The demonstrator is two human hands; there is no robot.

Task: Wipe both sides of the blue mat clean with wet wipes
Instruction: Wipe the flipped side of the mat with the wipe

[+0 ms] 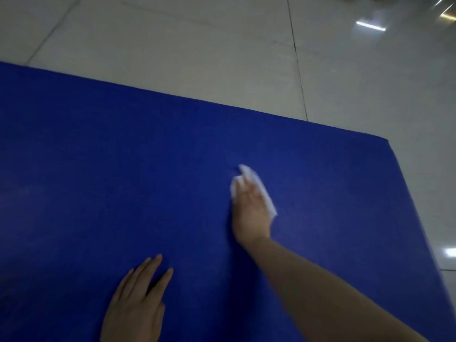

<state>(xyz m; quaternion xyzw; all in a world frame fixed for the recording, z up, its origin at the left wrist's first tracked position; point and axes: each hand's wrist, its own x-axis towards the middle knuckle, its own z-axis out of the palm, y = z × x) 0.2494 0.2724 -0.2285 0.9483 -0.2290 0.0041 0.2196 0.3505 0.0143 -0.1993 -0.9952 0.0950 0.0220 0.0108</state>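
left hand (134, 307) flat on blue mat (98, 181); right hand (250, 211) presses wet wipe (264, 196).

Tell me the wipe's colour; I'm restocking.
White, seen in the head view: the wipe under the right hand.

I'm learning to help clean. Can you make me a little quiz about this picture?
1. True or false: the wet wipe is under the right hand.
2. What does the left hand rest on? A) tiled floor B) blue mat C) bucket
3. Fill in: the left hand's fingers are ___, holding nothing.

Key: 1 true; 2 B; 3 straight.
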